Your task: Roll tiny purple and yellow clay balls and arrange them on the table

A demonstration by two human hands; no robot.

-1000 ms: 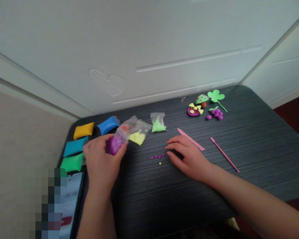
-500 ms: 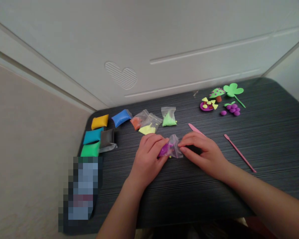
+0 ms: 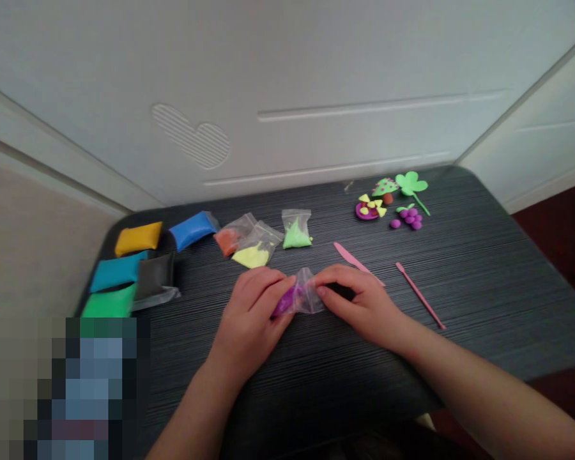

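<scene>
Both hands meet at the middle of the dark table (image 3: pixel 483 268), holding a small clear bag of purple clay (image 3: pixel 297 298). My left hand (image 3: pixel 252 313) pinches the bag's purple end with fingers curled. My right hand (image 3: pixel 359 303) grips the bag's clear open end between thumb and fingers. Just behind the hands lie three more clear bags: orange clay (image 3: pixel 230 238), yellow clay (image 3: pixel 253 250) and light green clay (image 3: pixel 296 231).
Sealed clay packs lie at the left: yellow (image 3: pixel 138 237), blue (image 3: pixel 191 229), teal (image 3: pixel 115 275), black (image 3: pixel 156 278), green (image 3: pixel 109 303). Two pink tools (image 3: pixel 354 259) (image 3: pixel 419 295) lie right of my hands. Finished clay figures (image 3: pixel 393 203) sit at the back right. White cabinet behind.
My left hand carried the purple clay bag from the left pile to the table's middle, and my right hand took hold of its other end. The small clay balls are now hidden.
</scene>
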